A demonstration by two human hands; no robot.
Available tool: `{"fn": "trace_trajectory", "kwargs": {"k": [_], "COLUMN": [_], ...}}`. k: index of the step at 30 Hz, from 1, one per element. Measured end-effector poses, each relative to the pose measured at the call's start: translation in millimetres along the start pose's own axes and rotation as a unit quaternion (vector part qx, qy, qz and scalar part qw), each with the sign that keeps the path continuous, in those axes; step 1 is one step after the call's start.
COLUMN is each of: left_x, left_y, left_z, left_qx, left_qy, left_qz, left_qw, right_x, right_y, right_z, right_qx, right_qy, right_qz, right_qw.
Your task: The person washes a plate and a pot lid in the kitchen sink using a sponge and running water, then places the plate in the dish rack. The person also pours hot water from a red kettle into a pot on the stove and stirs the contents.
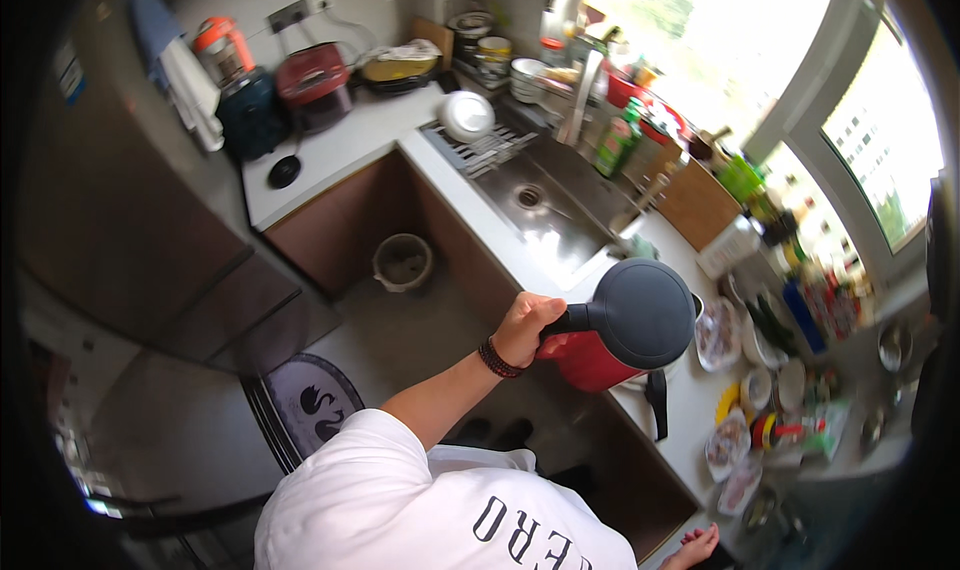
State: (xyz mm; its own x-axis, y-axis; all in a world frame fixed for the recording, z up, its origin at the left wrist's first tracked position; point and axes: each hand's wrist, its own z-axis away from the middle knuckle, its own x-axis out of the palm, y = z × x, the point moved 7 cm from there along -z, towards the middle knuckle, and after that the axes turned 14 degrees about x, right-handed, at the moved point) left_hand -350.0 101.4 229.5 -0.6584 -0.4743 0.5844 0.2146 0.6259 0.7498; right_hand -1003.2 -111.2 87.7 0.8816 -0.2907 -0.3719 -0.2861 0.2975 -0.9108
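Gripped by its black handle, a red electric kettle (pixel 592 360) with a dark grey lid is in my left hand (pixel 525 326). The kettle is held above the counter edge near the sink, its lid closed. A beaded bracelet circles my left wrist. Low at the right, my right hand (pixel 696 547) hangs by the counter with loosely curled fingers and nothing visible in it. Partly hidden under the kettle, a pan with a black handle (pixel 657 405) rests on the white counter (pixel 675 450). Beyond the kettle is the steel sink (pixel 551 232).
A white bowl (pixel 466 116) lies on the sink's drying rack (pixel 495 152). Dishes of food, including a white tray (pixel 718 334), line the right counter. A wooden cutting board (pixel 694 199) leans behind the sink. A waste bin (pixel 403 262) stands on the floor; a rice cooker (pixel 311 82) sits at the back left.
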Motion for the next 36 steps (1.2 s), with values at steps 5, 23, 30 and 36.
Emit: {"fn": "trace_trajectory", "kwargs": {"k": [5,23,30,36], "left_x": [-79,-535,-684,-751], "left_y": [49,303,374,384], "left_z": [-1,21,-6,-33], "left_qx": [0.112,0.372,0.385,0.374], "left_qy": [0.156,0.507,0.525,0.537], "left_qz": [-0.039,-0.124,-0.177,-0.157], "left_qw": [0.981,0.767,0.738,0.739], "right_x": [211,673,751,795], "right_y": [-66,-230,-237,-254], "right_z": [5,416,529,553], "right_qx": [0.001,-0.074,-0.064,-0.092], "right_qy": [-0.232,-0.638,-0.669,-0.656], "right_qz": [0.003,0.105,0.245,0.285], "right_qw": [0.973,0.76,0.699,0.693]}}
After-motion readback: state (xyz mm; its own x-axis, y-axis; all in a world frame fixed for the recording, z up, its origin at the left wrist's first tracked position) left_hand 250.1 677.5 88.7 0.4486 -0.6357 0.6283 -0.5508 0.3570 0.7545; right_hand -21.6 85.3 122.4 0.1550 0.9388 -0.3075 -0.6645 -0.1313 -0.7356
